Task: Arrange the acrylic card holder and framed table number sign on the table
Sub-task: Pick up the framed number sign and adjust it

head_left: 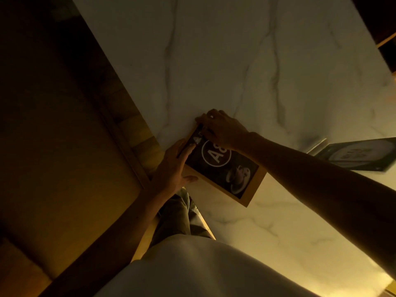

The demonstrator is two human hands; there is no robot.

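The framed table number sign (233, 179) has a light wooden frame and a dark picture with "A8" in a white circle and a cup. It sits near the left edge of the white marble table (225, 61). My left hand (174, 166) grips its left side, thumb on the glass. My right hand (220, 129) clasps its far top corner. The acrylic card holder (355, 155) with a dark green card lies at the table's right side, well apart from both hands.
A wooden bench or chair (141, 142) runs along the table's left edge, with dim floor beyond it. My white apron and trousers fill the bottom centre. Dark furniture shows at the top right corner.
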